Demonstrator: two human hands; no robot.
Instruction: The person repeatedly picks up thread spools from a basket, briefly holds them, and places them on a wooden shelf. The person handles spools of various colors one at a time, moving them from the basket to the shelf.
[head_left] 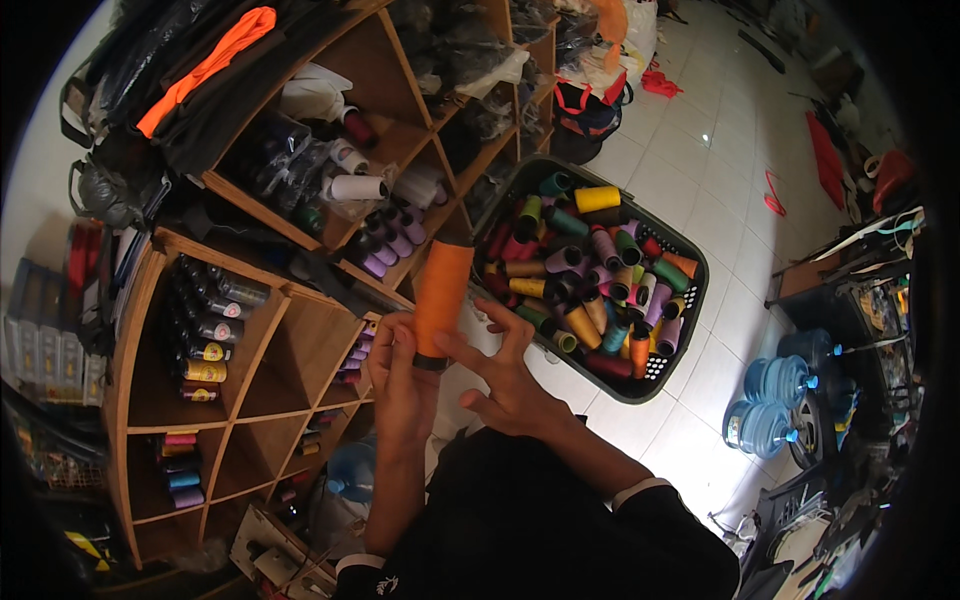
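Observation:
A large spool of orange thread (443, 292) stands nearly upright in front of me, tilted slightly right at its dark top. My left hand (402, 375) is closed around its lower left side. On the other side, my right hand (508, 372) has its fingers apart, with the index fingertip at the spool's lower end. Beyond my right hand sits a dark green plastic basket (648, 388) filled with several thread spools in many colours, among them a yellow spool (598, 198) and a smaller orange spool (639, 352).
A wooden cubby shelf (268, 428) on the left holds several spools, including black ones (215, 327) and purple ones (383, 250). Blue water jugs (768, 400) lie at the right on the white tiled floor (700, 190). Bags (590, 110) stand past the basket.

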